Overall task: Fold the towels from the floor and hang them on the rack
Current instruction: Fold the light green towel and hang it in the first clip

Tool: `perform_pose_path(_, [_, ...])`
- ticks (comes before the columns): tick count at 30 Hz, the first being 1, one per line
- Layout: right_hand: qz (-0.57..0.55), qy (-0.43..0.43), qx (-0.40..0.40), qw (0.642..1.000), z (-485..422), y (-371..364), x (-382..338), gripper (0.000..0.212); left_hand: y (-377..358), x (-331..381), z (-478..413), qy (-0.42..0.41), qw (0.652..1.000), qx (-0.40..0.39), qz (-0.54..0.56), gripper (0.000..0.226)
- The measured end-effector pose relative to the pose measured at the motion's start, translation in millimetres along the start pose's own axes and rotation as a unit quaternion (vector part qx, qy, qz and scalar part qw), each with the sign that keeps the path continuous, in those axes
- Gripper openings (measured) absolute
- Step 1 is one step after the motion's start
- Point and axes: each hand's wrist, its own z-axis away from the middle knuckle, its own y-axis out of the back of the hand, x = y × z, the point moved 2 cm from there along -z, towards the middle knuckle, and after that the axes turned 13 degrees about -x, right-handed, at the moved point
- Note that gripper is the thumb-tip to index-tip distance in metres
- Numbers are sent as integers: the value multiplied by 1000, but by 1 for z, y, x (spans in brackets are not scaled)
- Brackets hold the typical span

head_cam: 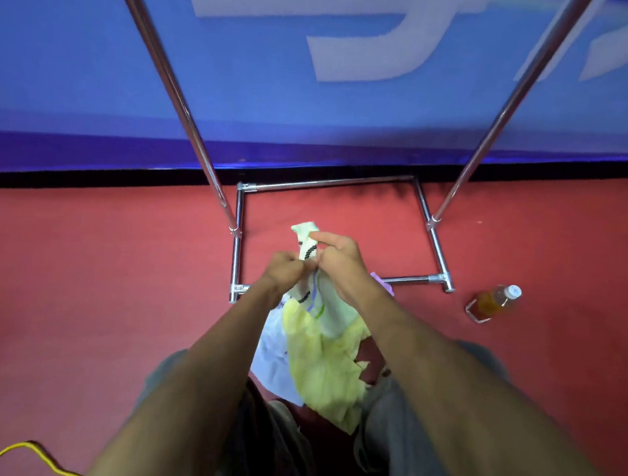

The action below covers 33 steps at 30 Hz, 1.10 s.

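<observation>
A pale green towel (pixel 330 311) with dark stripes hangs bunched between my hands, above the red floor. My left hand (pixel 285 271) pinches its upper edge, and my right hand (pixel 340 265) grips the same edge right beside it, fingers closed on the cloth. Below them lie a yellow towel (pixel 325 371) and a white towel (pixel 275 359) in a loose pile between my knees. A bit of purple cloth (pixel 382 283) peeks out behind my right wrist. The chrome rack (pixel 236 246) stands just beyond, its base frame on the floor and two uprights rising out of view.
A bottle of amber liquid (pixel 494 303) with a white cap lies on the floor right of the rack base. A yellow cord (pixel 25 457) curls at the lower left. A blue wall banner (pixel 242 79) stands behind the rack.
</observation>
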Motion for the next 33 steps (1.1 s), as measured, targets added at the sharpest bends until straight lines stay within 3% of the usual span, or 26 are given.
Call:
perform_pose_path(4, [28, 43, -21, 998, 41, 8, -49, 53, 6, 56, 45, -69, 995, -7, -73, 11])
perform_pose_path(11, [176, 168, 26, 970, 122, 8, -159, 56, 10, 172, 129, -202, 938, -54, -277, 43])
perform_pose_path(14, [200, 206, 33, 957, 162, 6, -198, 58, 15, 207, 159, -245, 909, 24, -335, 43])
perform_pose_path(16, [226, 243, 35, 943, 186, 2, -222, 65, 15, 232, 191, -271, 880, 87, -379, 27])
perform_pose_path(19, [288, 279, 43, 915, 220, -4, -256, 69, 11, 264, 237, -281, 847, 127, -432, 24])
perform_pose_path(25, [371, 317, 37, 872, 285, -13, -295, 78, 18, 304, 307, -234, 798, 104, -545, 71])
perform_pose_path(30, [415, 357, 53, 835, 329, -18, -332, 80, 13, 347, 377, -308, 717, 253, -572, 20])
perform_pose_path(32, [417, 383, 66, 821, 340, -19, -345, 89, 10, 362, 397, -365, 715, 291, -520, 6])
perform_pose_path(33, [398, 392, 75, 826, 343, -18, -349, 94, 7, 369, 404, -401, 725, 291, -479, 10])
